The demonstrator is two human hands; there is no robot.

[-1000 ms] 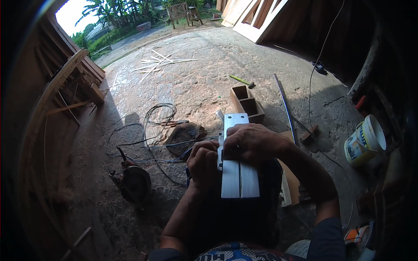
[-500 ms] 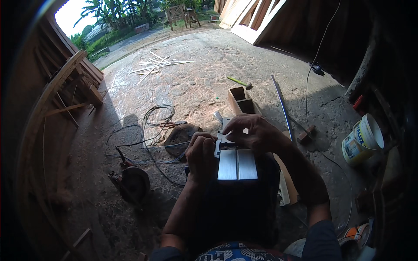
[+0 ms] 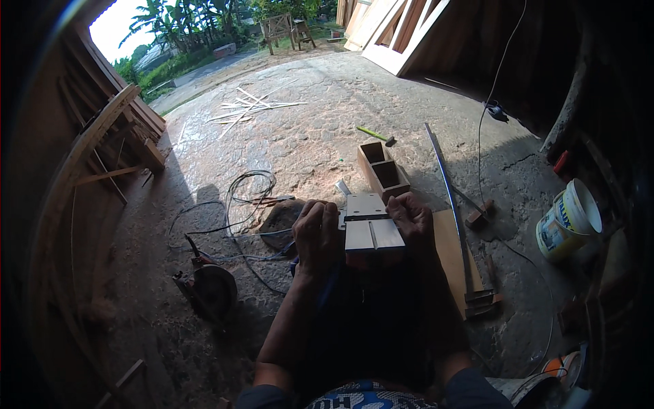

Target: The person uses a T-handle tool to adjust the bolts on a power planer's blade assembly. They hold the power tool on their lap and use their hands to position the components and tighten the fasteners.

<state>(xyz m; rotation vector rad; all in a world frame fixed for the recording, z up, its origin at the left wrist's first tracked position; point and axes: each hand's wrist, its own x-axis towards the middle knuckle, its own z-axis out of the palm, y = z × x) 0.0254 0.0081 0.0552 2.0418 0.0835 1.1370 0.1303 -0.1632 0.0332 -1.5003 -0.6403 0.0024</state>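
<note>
An electric planer [image 3: 368,235] sits at my lap with its flat metal sole turned up. A groove runs along the nearer plate, and a dark slot crosses the sole between the two plates. My left hand [image 3: 317,237] is closed at the planer's left side, fingers curled by the slot. At the right edge, my right hand [image 3: 413,219] is closed with thumb and fingers pinched near the slot's end. Whether a small part is between those fingers is hidden. The planer's body below the sole is in dark shadow.
Beyond the planer stands a two-compartment wooden box [image 3: 383,169], with a green-handled hammer [image 3: 376,135] behind it. A long bar clamp [image 3: 448,194] lies over a board [image 3: 453,252] at right, near a white bucket [image 3: 567,221]. A circular saw [image 3: 210,290] and coiled cable [image 3: 252,184] lie left.
My right hand has moved off the top of the sole, down to its right edge. The planer's sole has tilted and caught less glare. My left hand stays at the left side.
</note>
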